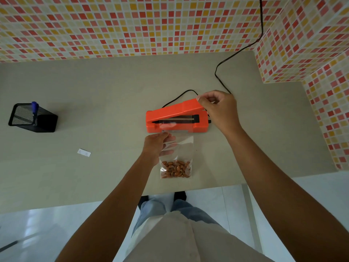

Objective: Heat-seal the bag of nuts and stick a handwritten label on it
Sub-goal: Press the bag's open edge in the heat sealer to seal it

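An orange heat sealer (170, 127) stands mid-table with its lid arm raised. My right hand (219, 110) pinches the free right end of that lid. A clear plastic bag (186, 148) lies flat in front of the sealer, brown nuts (176, 169) gathered at its near end and its open top laid across the sealing strip. My left hand (159, 144) holds the bag's upper left part, with some fingers showing through the plastic. A small white label (84, 152) lies on the table to the left.
A black mesh pen holder (33, 118) with a blue marker (35, 107) stands at the far left. The sealer's black cord (219, 69) runs back and up the tiled wall. A tiled pillar juts in at the right. The table's front edge is just below the bag.
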`<state>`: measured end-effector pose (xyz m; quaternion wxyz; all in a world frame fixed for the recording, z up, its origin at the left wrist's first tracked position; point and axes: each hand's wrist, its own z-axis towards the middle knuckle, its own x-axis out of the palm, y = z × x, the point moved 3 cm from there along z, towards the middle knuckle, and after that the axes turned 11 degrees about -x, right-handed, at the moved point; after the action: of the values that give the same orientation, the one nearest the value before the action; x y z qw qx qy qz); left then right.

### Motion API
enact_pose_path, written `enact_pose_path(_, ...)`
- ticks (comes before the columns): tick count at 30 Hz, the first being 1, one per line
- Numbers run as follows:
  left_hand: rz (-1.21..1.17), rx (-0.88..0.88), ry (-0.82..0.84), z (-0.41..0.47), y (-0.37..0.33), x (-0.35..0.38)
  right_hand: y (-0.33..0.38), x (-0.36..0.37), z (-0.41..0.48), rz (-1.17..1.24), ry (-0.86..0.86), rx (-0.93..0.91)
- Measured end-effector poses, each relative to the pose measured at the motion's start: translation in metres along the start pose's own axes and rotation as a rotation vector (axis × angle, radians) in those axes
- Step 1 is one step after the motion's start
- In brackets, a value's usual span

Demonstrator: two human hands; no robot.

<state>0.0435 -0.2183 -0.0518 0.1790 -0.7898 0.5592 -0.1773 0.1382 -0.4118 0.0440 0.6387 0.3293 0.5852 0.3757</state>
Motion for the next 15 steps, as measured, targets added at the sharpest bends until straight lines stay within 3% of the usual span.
enact_pose_path(15,-0.008,-0.031,-0.011,0.003,0.002,-0.002,-0.032,0.001,-0.005,-0.015,-0.006,0.081)
